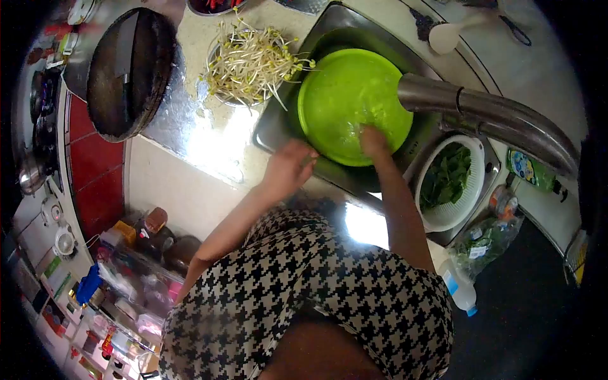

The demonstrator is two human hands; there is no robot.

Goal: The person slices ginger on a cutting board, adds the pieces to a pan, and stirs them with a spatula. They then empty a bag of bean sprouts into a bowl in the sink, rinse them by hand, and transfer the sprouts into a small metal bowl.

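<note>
A round, bright green basin (345, 95) sits level in the steel sink (278, 126), filling most of it, under the thick spout. Its inside looks wet and glossy. Its near rim is partly covered by the right hand (373, 140) reaching inside.

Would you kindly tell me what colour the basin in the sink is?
The basin is bright lime green, seen best in the head view.

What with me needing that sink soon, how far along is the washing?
Seemingly done: greens sit in the white colander. In hand: the right hand works inside the green basin, left hand at its rim. Probably left: bean sprouts heaped beside the sink.
</note>
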